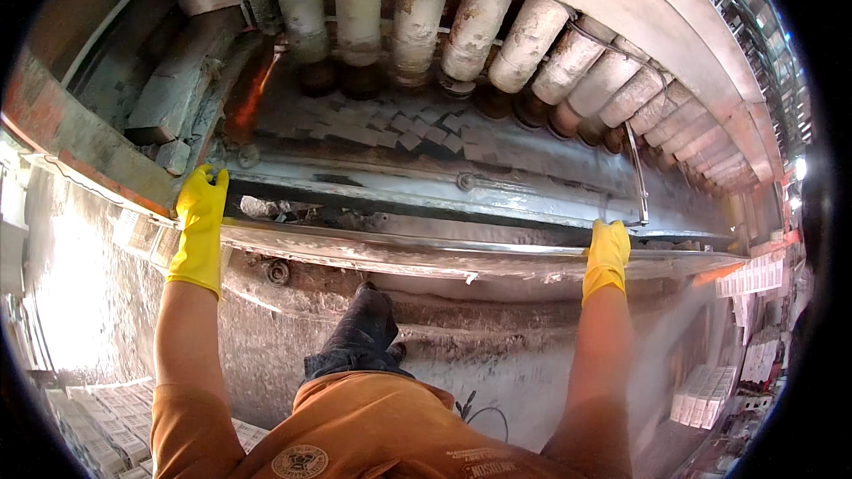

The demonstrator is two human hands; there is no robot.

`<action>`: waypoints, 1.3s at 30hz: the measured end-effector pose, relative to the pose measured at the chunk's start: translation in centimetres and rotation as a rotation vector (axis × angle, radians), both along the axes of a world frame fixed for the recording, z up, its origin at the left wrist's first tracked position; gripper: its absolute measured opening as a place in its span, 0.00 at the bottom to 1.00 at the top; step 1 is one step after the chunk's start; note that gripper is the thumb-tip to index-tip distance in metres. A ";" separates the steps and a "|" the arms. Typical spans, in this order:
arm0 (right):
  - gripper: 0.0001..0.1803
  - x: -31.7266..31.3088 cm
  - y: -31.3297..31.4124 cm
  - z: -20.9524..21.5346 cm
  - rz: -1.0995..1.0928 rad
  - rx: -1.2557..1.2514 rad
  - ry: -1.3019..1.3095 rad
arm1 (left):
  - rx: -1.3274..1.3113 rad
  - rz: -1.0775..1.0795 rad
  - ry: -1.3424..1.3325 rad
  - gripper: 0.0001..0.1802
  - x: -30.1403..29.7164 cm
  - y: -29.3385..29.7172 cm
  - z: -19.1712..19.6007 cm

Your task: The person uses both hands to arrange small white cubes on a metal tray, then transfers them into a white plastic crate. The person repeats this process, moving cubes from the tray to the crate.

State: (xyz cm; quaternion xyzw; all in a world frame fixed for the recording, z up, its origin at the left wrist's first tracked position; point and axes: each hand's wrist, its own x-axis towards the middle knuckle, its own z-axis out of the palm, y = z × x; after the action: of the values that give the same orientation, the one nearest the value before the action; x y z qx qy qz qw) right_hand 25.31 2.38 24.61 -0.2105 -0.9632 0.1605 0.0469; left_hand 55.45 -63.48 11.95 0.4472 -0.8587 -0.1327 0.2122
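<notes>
Both of my hands wear yellow rubber gloves and reach forward to a long machine trough with a wet metal ledge (524, 204). At the trough's left end, my left hand (201, 222) is beside the frame corner with its fingers curled. A small dark bit shows between thumb and finger, too small to name. My right hand (608, 253) is closed at the shiny front rail (497, 249), and what lies inside its fingers is hidden. A thin metal rod (637, 173) slants up just beyond it, its bent lower end near the glove. Pale square pieces (413, 131) lie inside the trough.
A row of thick, crusted pipes (420, 13) hangs over the trough's far side. An orange glow (248, 102) shows at the left. Stacks of white printed pieces (704, 395) stand low at the right, others (93, 430) at lower left. A grimy lower wall (497, 337) runs before my legs.
</notes>
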 end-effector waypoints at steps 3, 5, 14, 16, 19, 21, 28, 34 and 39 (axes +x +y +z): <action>0.26 -0.5 0.8 -0.4 -0.013 0.069 -0.016 | -0.005 -0.003 -0.003 0.30 -0.2 -0.2 -0.3; 0.26 -1.0 1.4 -1.0 -0.003 0.118 -0.011 | -0.006 -0.006 -0.010 0.29 -0.3 -0.3 -0.2; 0.27 -3.2 3.3 -2.5 -0.025 0.134 -0.011 | -0.002 0.003 -0.017 0.27 -0.7 0.3 0.7; 0.27 -3.0 2.3 -1.6 -0.021 0.107 -0.037 | 0.025 0.022 -0.016 0.28 -0.8 0.4 1.4; 0.28 -3.0 1.0 -0.5 0.003 0.103 -0.027 | 0.052 0.031 -0.031 0.29 -1.4 0.5 2.4; 0.28 -3.4 0.4 -0.2 -0.011 0.001 -0.017 | 0.058 0.027 -0.041 0.30 -2.0 0.0 3.0; 0.24 -6.6 -0.5 0.5 0.023 0.010 -0.054 | 0.070 0.060 -0.108 0.29 -4.7 -0.6 5.7; 0.24 -8.7 -0.8 0.5 0.118 0.141 -0.022 | 0.069 0.041 -0.151 0.29 -6.7 -1.2 7.4; 0.27 -11.9 2.3 -2.0 0.148 0.246 0.052 | 0.065 0.023 -0.132 0.30 -8.3 -1.9 7.4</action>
State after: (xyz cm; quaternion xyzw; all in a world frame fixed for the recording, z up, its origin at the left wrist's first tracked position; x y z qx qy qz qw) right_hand 13.37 4.72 22.57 -0.1273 -0.9869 0.0496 0.0852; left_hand 47.16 -65.39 19.34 0.4716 -0.8608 -0.1281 0.1422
